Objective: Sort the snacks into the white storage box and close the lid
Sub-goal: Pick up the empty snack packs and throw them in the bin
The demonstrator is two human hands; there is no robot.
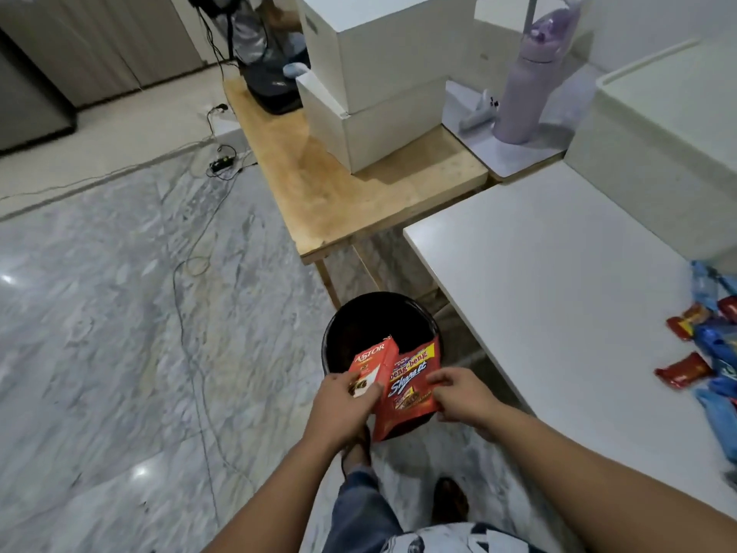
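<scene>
Low in the centre of the frame, two empty-looking snack packages hang over a black bin (379,313) on the marble floor (119,313): a red Astor box (373,363), pinched by the left hand (343,405) with its fingers curled over the lower end, and a red Beng-Beng Share It pouch (410,387), held at its right edge by the right hand (458,397) between thumb and fingers. The two overlap, the box lying over the pouch's left side.

The risk, as I judge it, is a missed drop. Both packages reach past the bin's near rim, so letting go here could tip one onto the floor or onto the feet below. The pouch is light and flat and could glide sideways.

The loose snacks (702,353), red and blue wrappers, wait at the right edge on the white worktop (538,273), close to its front; a careless turn back could sweep some off. The white storage box (658,153) stands in the upper right, its lid apparently shut, so it needs opening before anything goes in.
</scene>
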